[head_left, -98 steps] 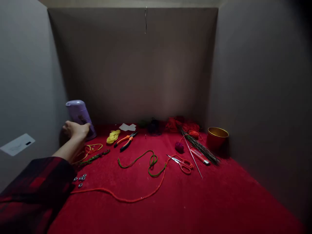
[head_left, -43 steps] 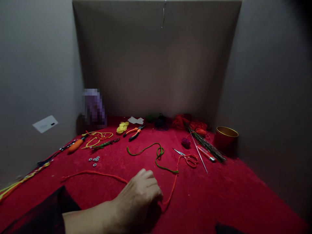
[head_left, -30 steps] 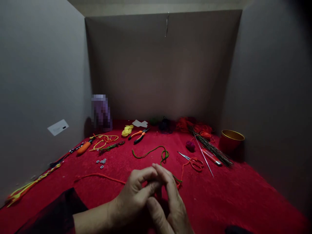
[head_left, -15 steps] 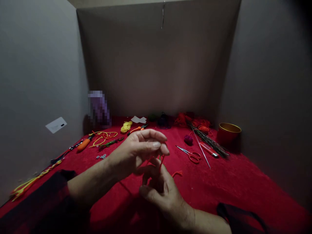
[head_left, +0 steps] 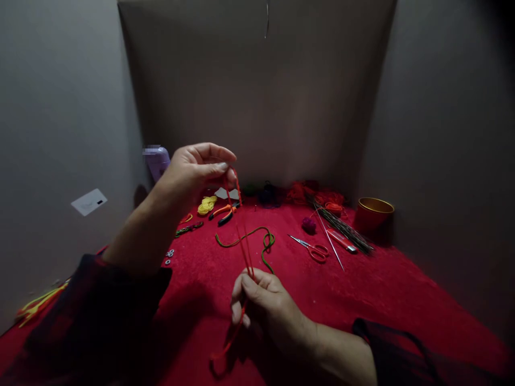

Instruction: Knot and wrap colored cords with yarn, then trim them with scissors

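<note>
My left hand (head_left: 203,166) is raised and pinches the upper end of a red cord (head_left: 243,244). Two strands of it run down to my right hand (head_left: 269,300), whose thumb and fingers are closed round them. Below the right hand the cord's loose end hangs toward the cloth. A green cord (head_left: 267,241) lies on the red cloth beyond my right hand, curling into a loop. Behind the red strands rest orange-handled pliers (head_left: 226,212).
To the right lie red-handled scissors (head_left: 316,251), a thin metal rod (head_left: 332,241), a red cutter (head_left: 341,241) and a bundle of sticks (head_left: 341,228). A red pot (head_left: 372,217) stands by the right wall. Yellow yarn (head_left: 207,205) and metal rings (head_left: 169,256) are at left.
My left hand has moved up and left, away from the right hand, drawing the red cord between them. The green cord now shows on the cloth.
</note>
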`<state>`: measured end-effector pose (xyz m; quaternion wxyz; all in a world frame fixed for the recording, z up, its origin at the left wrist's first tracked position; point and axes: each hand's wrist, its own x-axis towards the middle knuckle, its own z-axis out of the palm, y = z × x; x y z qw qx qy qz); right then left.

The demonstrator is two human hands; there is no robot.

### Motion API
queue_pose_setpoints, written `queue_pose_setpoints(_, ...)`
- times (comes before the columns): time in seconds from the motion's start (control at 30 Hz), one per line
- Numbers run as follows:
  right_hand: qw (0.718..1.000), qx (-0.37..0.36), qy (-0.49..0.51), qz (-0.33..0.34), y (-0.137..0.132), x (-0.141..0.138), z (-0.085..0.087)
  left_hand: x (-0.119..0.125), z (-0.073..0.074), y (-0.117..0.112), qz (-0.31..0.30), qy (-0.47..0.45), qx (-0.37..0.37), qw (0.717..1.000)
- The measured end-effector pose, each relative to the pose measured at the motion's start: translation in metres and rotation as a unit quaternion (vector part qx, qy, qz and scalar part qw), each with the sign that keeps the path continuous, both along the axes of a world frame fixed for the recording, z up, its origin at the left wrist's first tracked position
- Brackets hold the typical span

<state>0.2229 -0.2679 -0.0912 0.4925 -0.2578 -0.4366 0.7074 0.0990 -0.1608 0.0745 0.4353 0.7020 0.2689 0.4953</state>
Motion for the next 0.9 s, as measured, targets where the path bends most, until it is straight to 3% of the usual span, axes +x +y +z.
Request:
queue_pose_setpoints(0.17,0.999,-0.014,0.040,0.032,-0.003,-0.003,0.005,-0.014,0.009,0.000,0.083,0.021,0.119,0.989)
queue_pose_setpoints(0.37,0.991,-0.059,0.074,0.094,-0.004,-0.004,0.004,-0.015,0.010,0.007,0.163,0.041,0.143,0.975)
queue_pose_setpoints(0.5,0.990,-0.058,0.068,0.109,-0.004,-0.004,0.000,-0.023,0.003,0.015,0.167,0.128,0.196,0.958)
queue_pose_setpoints(0.57,0.990,-0.050,0.070,0.110,-0.004,-0.004,-0.002,-0.029,0.001,0.020,0.184,0.196,0.264,0.926)
queue_pose_setpoints(0.73,0.991,-0.044,0.079,0.103,-0.003,-0.004,-0.005,-0.039,0.003,0.031,0.221,0.378,0.435,0.787)
queue_pose_setpoints(0.8,0.990,-0.045,0.085,0.100,-0.003,-0.003,-0.005,-0.041,0.004,0.034,0.213,0.420,0.449,0.759)
queue_pose_setpoints(0.9,0.990,-0.049,0.091,0.094,-0.002,-0.003,-0.004,-0.043,0.004,0.036,0.226,0.442,0.447,0.744)
